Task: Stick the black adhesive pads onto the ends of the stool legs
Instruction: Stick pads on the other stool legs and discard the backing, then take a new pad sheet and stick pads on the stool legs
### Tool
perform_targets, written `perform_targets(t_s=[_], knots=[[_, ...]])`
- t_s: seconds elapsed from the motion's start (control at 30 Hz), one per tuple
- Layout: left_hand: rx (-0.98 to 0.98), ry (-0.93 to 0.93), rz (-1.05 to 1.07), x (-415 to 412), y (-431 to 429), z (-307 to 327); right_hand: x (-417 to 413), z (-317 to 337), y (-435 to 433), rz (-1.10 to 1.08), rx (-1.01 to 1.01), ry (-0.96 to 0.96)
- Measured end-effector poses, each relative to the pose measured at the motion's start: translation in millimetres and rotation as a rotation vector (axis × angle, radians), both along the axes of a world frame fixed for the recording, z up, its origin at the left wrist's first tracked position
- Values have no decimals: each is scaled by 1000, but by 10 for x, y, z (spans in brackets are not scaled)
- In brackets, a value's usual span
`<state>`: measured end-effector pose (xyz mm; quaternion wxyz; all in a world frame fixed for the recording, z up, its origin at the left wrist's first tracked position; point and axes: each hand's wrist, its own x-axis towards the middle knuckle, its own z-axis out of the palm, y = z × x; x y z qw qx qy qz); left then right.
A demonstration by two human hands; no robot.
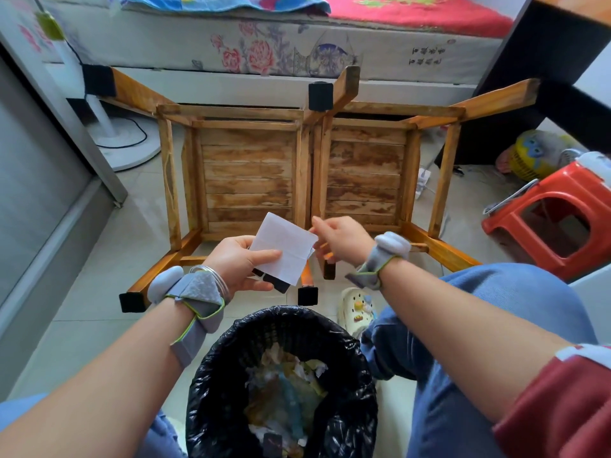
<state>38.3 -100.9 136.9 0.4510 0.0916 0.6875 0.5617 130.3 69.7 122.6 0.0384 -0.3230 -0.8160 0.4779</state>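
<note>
Two wooden stools lie upside down side by side on the floor, the left stool [246, 173] and the right stool [367, 173]. Black pads cover the left stool's leg ends at far left [98, 81], far right [320, 95], near left [132, 301] and near right [307, 295]. The right stool's far leg ends [534, 85] show bare wood. My left hand [241, 264] holds a white backing sheet [284, 247] with black pads [276, 281] showing at its lower edge. My right hand [344, 238] pinches the sheet's right corner.
A bin with a black liner [281, 385] stands between my knees, holding paper scraps. A red plastic stool [555, 219] sits at the right, a fan base [129, 140] at the left, a bed [264, 44] behind the stools, and a dark table leg [545, 61] at the upper right.
</note>
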Motion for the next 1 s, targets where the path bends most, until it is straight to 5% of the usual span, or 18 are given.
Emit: perform_targets(t_s=[0.13,0.23,0.4,0.5,0.67,0.9,1.0], knots=[[5,4,-29,33,-5,-11,26,269,35,228,184,22],[-12,5,-52,29,-35,-30,50,239,0,204,300,94],[-70,44,-63,-103,-113,-30,16,296,3,-141,-58,269],[-193,219,71,-303,-241,-36,40,382,24,201,-262,91],[-279,304,246,-452,-409,-91,119,-149,-572,782,264,-281],[-111,125,96,-162,-245,-1,439,-895,-1112,984,393,-578],[-65,125,66,-125,-220,45,295,-741,-1022,950,489,-508]])
